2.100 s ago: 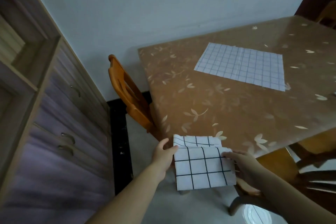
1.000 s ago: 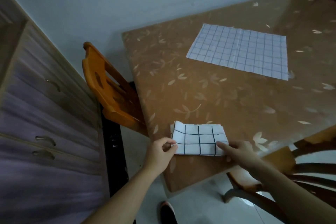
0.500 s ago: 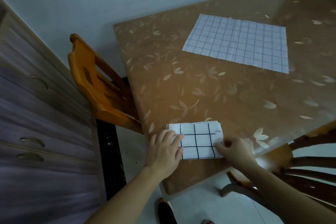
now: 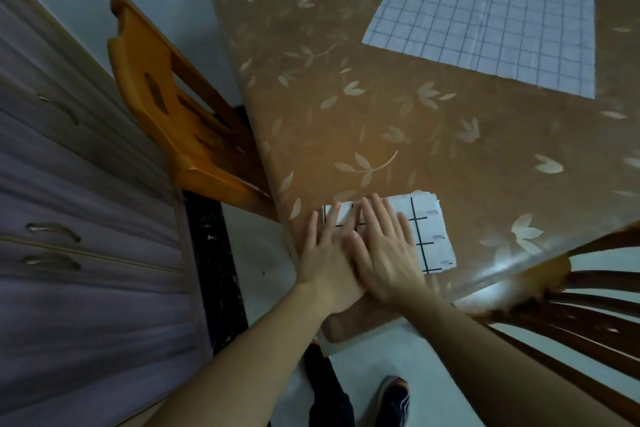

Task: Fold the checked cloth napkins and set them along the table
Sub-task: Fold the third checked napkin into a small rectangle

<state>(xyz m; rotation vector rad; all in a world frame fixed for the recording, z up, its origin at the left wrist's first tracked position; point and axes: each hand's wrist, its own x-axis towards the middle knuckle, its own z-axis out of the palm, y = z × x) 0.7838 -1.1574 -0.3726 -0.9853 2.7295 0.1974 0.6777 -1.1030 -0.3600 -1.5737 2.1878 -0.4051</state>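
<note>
Both forearms reach forward and converge. The left hand (image 4: 325, 260) lies flat, fingers straight and spread; the right hand (image 4: 386, 253) lies flat beside it, partly overlapping its inner edge.

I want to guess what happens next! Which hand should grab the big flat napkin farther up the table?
Probably the right hand. The flat napkin lies far off toward the right, on that hand's side. The left hand is nearer the table corner, farther away. Both now press the folded napkin.
</note>
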